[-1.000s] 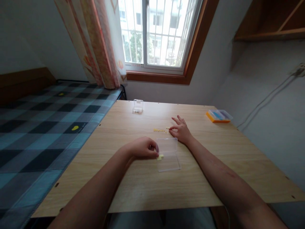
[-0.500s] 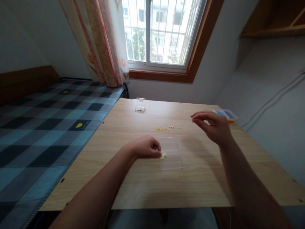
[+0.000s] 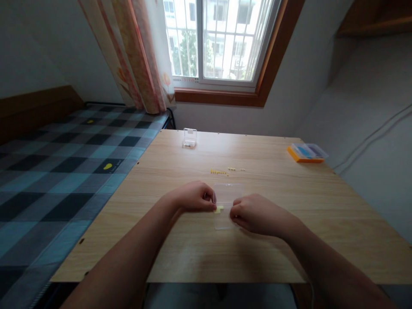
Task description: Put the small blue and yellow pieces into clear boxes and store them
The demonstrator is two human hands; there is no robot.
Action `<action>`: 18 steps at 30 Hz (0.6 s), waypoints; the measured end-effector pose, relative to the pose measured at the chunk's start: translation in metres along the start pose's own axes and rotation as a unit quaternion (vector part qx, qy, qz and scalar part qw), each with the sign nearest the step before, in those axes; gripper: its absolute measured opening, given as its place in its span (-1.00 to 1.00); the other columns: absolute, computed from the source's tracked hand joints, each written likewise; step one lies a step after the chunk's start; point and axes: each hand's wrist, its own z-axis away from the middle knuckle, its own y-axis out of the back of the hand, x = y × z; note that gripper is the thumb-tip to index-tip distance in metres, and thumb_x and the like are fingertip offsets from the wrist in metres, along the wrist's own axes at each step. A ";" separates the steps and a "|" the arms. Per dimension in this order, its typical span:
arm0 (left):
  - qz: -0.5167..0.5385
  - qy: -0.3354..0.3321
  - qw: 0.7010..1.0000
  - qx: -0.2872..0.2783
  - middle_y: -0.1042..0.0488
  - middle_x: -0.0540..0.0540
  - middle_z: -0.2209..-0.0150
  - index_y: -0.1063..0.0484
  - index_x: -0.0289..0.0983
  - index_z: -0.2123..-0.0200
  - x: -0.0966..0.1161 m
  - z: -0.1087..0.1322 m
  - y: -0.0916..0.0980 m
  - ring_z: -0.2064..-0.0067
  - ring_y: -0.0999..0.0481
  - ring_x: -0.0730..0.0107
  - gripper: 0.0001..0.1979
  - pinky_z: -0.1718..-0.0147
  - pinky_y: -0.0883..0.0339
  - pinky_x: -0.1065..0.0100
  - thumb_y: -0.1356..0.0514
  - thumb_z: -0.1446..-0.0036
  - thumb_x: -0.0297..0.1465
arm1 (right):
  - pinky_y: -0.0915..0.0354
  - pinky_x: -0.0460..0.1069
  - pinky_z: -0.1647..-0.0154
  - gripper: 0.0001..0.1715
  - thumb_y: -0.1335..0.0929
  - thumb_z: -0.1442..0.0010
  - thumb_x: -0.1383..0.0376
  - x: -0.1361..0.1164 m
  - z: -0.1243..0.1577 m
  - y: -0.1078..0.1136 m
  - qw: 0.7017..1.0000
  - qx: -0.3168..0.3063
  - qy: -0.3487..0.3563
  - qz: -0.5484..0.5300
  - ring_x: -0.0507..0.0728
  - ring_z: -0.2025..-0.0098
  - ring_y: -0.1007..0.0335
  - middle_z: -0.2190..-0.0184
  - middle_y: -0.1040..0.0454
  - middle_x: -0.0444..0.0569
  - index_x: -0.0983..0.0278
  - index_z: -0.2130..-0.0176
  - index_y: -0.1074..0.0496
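Observation:
A flat clear plastic case (image 3: 227, 195) lies open on the wooden table (image 3: 199, 249) in front of me. My left hand (image 3: 195, 196) rests at its left edge with fingers curled, pinching a small yellow piece (image 3: 219, 209). My right hand (image 3: 257, 214) lies over the case's right part, fingers pinched together; what they hold is hidden. A short row of tiny yellow pieces (image 3: 219, 172) and a few more (image 3: 236, 169) lie on the table just beyond the case.
A small clear box (image 3: 189, 137) stands at the table's far edge. A flat orange and blue case (image 3: 306, 152) lies at the far right. A bed with a blue checked cover (image 3: 58, 171) adjoins the table's left side. A window and curtain are behind.
My right hand left the row of yellow pieces, rose to the right, then came down onto the clear case. The left hand stayed at the case's left edge.

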 end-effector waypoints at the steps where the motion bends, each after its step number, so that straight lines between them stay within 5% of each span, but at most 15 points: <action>1: -0.001 -0.001 1.000 -0.001 -0.44 0.04 0.52 -0.64 -0.22 0.29 0.000 0.000 0.000 0.47 -0.34 0.45 -0.73 0.49 -0.07 0.39 -0.28 -0.05 -0.18 | -0.08 -0.04 0.39 -0.75 -0.32 -0.21 0.42 -0.001 -0.001 -0.002 1.000 0.000 0.001 0.004 0.06 0.44 -0.37 0.38 -0.59 -0.02 0.26 0.40 -0.58; 18: 0.001 -0.015 1.000 0.000 -0.45 0.04 0.52 -0.64 -0.22 0.29 -0.001 -0.001 0.001 0.47 -0.34 0.44 -0.73 0.48 -0.07 0.39 -0.28 -0.04 -0.18 | -0.21 -0.05 0.29 -0.68 -0.34 -0.17 0.43 0.010 -0.007 -0.012 0.999 0.027 0.034 -0.030 0.09 0.32 -0.49 0.28 -0.65 -0.08 0.15 0.20 -0.66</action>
